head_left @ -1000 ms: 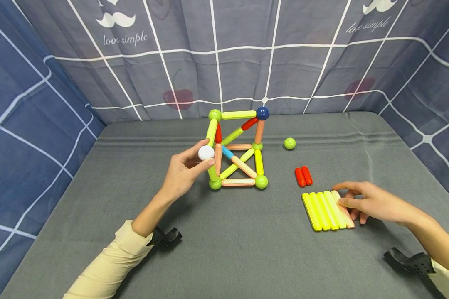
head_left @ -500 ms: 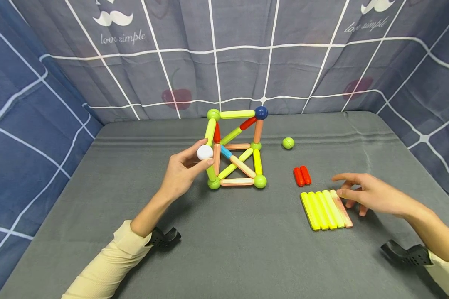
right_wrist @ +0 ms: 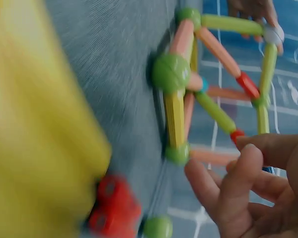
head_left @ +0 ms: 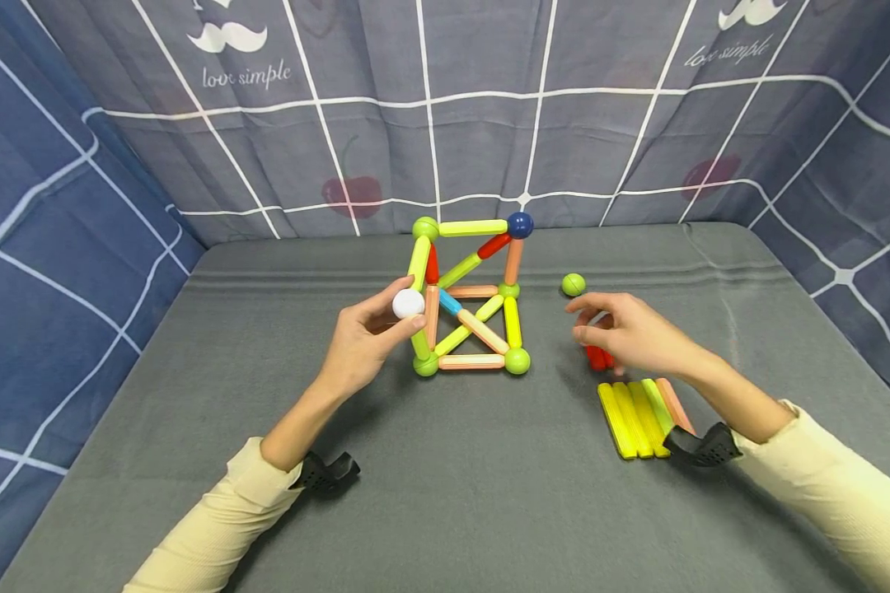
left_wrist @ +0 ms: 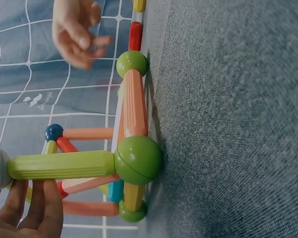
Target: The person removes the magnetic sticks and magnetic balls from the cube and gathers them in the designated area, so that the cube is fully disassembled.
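Observation:
My left hand [head_left: 359, 342] pinches a white ball [head_left: 408, 304] between thumb and fingers. It sits at the near upper left corner of a frame of magnetic sticks and balls; a green stick [left_wrist: 64, 165] runs from it down to a green ball [left_wrist: 139, 159] on the table. A dark blue ball [head_left: 520, 225] tops the far right corner, where a yellow-green stick [head_left: 473, 227] ends. My right hand [head_left: 630, 333], fingers loosely bent and holding nothing, hovers over two red sticks [head_left: 599, 357], partly covering them. Just beyond its fingertips lies a loose green ball [head_left: 573, 285].
A row of yellow sticks [head_left: 626, 420], with a green one and an orange one [head_left: 676, 403], lies under my right forearm. The black wrist mount [head_left: 703, 446] hides part of it. Checked curtains [head_left: 482, 148] hang behind the grey table [head_left: 445, 494] and along its sides.
My right hand has lifted off the orange stick at the row's end and moved left and away from me, above the red sticks. The left hand keeps its place at the white ball.

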A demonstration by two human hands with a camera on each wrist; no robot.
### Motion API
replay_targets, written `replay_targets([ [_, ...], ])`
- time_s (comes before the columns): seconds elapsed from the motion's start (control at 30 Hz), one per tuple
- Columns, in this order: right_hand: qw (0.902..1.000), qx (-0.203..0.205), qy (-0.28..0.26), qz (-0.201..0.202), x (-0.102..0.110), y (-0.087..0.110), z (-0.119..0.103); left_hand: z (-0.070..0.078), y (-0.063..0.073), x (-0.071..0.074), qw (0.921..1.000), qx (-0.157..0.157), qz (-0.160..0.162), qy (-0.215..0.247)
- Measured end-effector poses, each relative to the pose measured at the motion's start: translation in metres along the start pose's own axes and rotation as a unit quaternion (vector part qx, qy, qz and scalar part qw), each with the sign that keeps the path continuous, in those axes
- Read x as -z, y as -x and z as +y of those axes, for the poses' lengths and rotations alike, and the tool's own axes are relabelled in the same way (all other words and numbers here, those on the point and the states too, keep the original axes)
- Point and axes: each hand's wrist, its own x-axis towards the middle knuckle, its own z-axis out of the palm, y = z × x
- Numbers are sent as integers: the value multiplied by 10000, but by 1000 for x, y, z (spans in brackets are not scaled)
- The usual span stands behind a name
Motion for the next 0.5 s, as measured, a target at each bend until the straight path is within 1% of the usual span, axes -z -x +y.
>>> replay_targets([
  [0.17,9988,474,88,-44,-24,-37,-19,-1,0,0,10000,-29,3,-7],
  [0.27,9979,620,79,-173,-36,-57,-29,-1,0,0,10000,-60,-6,-16],
  [0.4,9974,599,249,-306,-49,-78,-41,-2,0,0,10000,-79,-12,12],
  [0.5,9968,532,523,-281,-58,-89,-47,-3,0,1,10000,-82,-22,32],
])
